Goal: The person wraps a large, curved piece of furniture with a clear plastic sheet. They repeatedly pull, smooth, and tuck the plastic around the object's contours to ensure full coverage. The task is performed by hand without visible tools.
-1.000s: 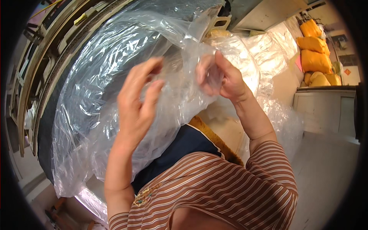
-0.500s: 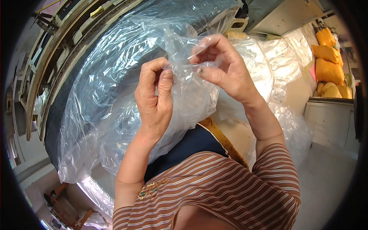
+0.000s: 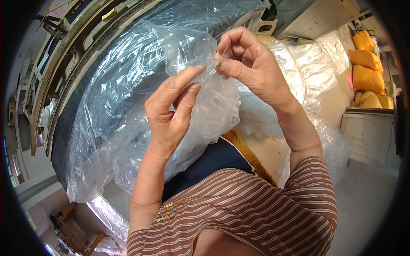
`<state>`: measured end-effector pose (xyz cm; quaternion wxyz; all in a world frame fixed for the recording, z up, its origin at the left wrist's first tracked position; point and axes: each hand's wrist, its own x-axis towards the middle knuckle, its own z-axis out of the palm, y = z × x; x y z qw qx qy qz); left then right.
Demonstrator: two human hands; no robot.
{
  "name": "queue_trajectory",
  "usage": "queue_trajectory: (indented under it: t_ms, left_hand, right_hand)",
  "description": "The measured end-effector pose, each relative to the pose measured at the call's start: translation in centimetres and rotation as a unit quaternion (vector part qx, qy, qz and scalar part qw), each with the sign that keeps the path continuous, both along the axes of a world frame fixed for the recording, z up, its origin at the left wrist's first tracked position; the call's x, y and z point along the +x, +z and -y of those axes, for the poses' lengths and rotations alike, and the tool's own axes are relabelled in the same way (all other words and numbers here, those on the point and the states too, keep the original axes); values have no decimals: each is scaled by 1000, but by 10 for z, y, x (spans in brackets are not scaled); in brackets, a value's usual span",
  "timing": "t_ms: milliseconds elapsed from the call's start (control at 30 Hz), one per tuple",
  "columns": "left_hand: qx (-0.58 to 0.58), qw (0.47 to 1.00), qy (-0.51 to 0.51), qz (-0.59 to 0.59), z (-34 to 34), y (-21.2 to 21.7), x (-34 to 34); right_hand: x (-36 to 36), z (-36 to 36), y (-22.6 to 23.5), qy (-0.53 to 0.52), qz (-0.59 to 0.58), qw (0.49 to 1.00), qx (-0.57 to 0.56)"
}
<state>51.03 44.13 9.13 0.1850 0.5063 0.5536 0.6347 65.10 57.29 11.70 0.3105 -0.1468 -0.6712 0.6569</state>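
A crumpled sheet of clear plastic film (image 3: 188, 49) rises between my two hands. My right hand (image 3: 256, 72) pinches its edge between thumb and curled fingers. Just left of it is my left hand (image 3: 168, 113), its index finger stretched out so the tip touches the film. The left thumb stands apart from that finger, and the other left fingers are partly hidden behind. More of the same film (image 3: 111, 115) spreads in shiny folds over a dark surface beneath and to the left, and hangs down toward my lap.
A curved-looking wood and metal frame (image 3: 64, 77) runs along the left. White wrapped sheeting (image 3: 316, 59) lies at the back right. Orange bundles (image 3: 368, 79) are stacked on a pale cabinet (image 3: 371, 132) at the right. A brown furry cushion edge (image 3: 256, 160) shows beside my lap.
My left index finger has straightened and parted from the thumb. The right hand has moved slightly, its fingers closing to a pinch, and the film between the hands has shifted left.
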Motion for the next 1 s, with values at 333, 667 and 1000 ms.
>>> queue_trajectory:
  t_ms: [333, 667, 1000]
  left_hand:
    - [24, 996, -84, -36, 5, 1, -6]
    - [-50, 995, 2, 89, 14, 14, -16]
    - [-74, 960, 12, 272, 44, 10, -47]
  right_hand:
    - [-1, -23, 22, 192, 110, 974, -53]
    - [-27, -22, 31, -8, 27, 953, 302]
    - [-109, 10, 40, 62, -101, 993, -25]
